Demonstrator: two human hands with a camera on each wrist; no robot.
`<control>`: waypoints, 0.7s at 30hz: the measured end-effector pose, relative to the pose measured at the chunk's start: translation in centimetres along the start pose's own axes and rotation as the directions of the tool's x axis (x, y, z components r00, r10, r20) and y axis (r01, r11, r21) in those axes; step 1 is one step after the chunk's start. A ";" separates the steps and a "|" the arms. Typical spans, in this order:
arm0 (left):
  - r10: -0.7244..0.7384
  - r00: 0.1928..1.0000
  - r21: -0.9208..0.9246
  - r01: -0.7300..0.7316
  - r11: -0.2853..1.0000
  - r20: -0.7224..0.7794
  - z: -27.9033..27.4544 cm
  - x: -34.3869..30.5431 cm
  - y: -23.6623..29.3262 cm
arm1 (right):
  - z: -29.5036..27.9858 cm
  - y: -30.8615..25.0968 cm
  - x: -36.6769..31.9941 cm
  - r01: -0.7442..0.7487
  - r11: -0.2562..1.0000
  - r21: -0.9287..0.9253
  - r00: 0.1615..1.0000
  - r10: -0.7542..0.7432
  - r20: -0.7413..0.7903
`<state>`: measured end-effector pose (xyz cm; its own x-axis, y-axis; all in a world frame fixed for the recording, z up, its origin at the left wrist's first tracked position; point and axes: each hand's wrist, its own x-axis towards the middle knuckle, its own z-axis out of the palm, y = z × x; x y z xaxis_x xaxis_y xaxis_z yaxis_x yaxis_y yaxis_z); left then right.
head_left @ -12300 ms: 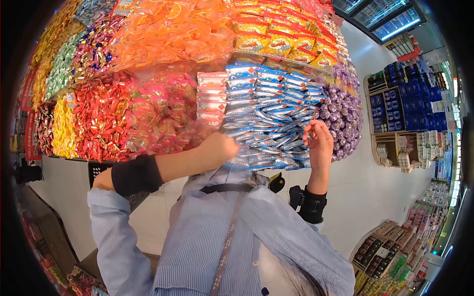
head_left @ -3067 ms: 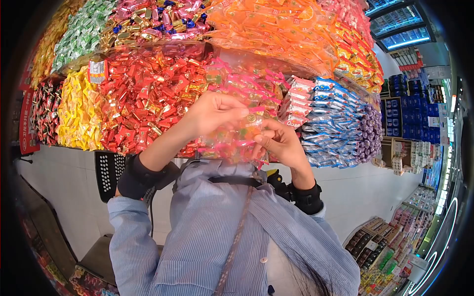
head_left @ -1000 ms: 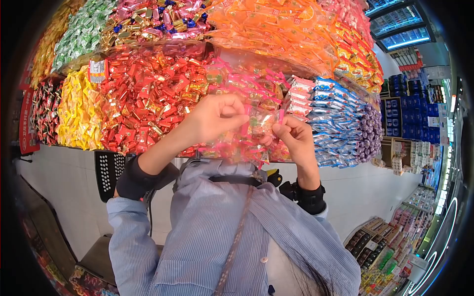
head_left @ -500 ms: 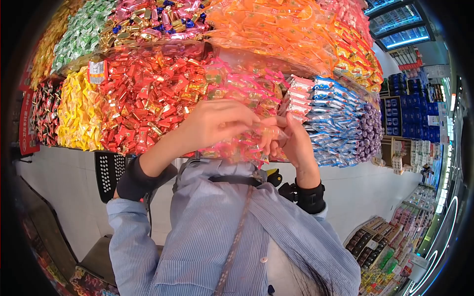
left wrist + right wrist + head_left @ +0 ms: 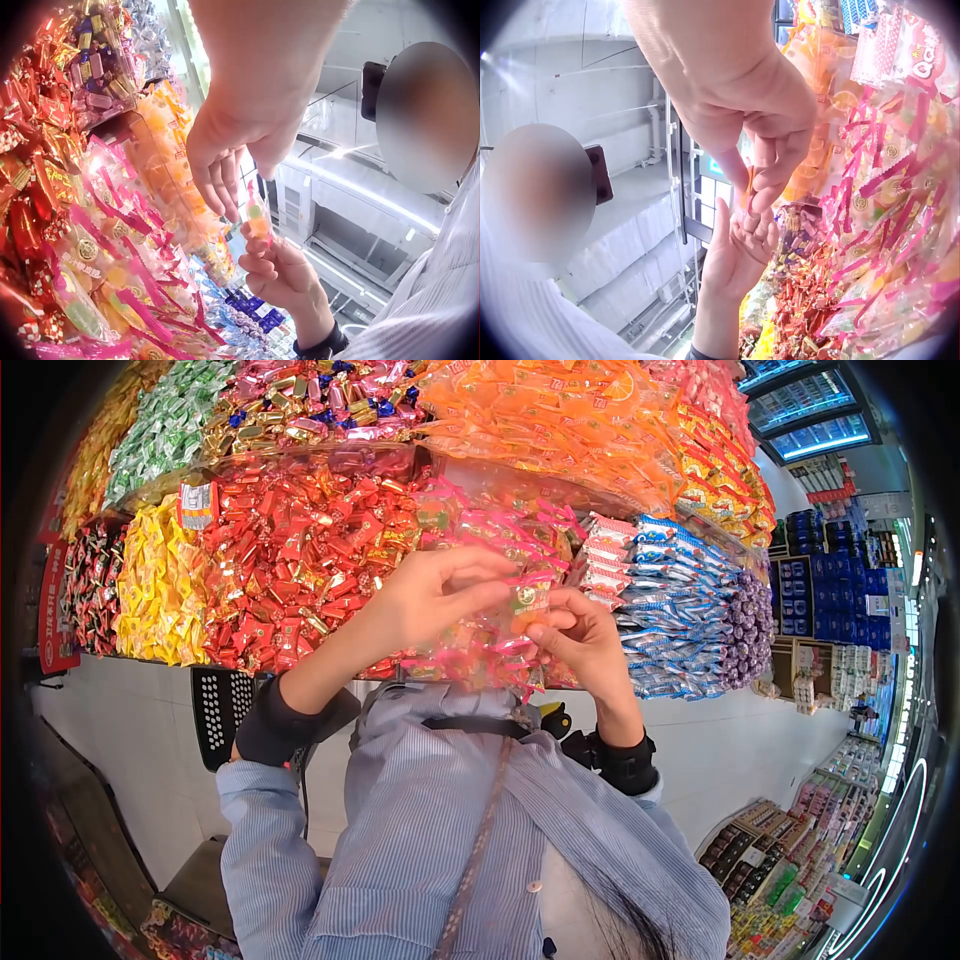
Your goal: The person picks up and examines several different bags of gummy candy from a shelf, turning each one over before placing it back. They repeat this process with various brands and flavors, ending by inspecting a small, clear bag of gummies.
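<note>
A small clear sweet packet with a pink edge stands out between the two hands. My right hand pinches its lower part between thumb and fingers; the left wrist view shows the packet upright above those fingertips. Just left of it is my left hand, fingers loosely bent. In the left wrist view this hand has a gap between thumb and fingers, nothing seen in its grip. Below both hands lies a heap of similar pink-edged packets.
Red-wrapped sweets and yellow ones fill the left of the display. Blue-and-white packets and purple sweets are at the right, orange packets behind. A black perforated seat stands below the display at left.
Half a second ago both hands were together around the blurred packet, my left fingers over it. Now the left hand is drawn back leftwards, and the packet stands up in my right fingers.
</note>
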<state>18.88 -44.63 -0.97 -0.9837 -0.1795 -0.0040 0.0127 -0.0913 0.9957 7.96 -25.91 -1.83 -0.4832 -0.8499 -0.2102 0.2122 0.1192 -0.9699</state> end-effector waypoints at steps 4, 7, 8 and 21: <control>-0.079 0.996 0.014 0.079 0.997 0.050 0.1 0.1 -1.1 | 0.7 -0.3 -0.3 -0.040 0.999 -0.009 0.999 0.040 -0.002; -0.144 0.985 0.027 0.142 0.990 0.097 -0.3 0.2 -1.1 | 0.4 0.0 -0.3 -0.033 0.998 -0.046 0.999 0.035 0.036; -0.145 0.984 0.024 0.143 0.989 0.106 -0.4 0.2 -1.5 | 0.2 0.2 -0.3 -0.036 0.998 -0.060 0.998 0.039 0.048; -0.245 0.957 -0.063 0.257 0.964 0.156 -0.3 -0.1 -1.4 | 0.7 0.3 -0.3 -0.091 0.996 -0.014 0.995 0.091 0.035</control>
<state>19.06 -44.80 -2.38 -0.9724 0.0035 -0.2331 -0.2293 -0.1964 0.9533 8.76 -25.95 -1.94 -0.4320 -0.8528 -0.2935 0.2430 0.2034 -0.9485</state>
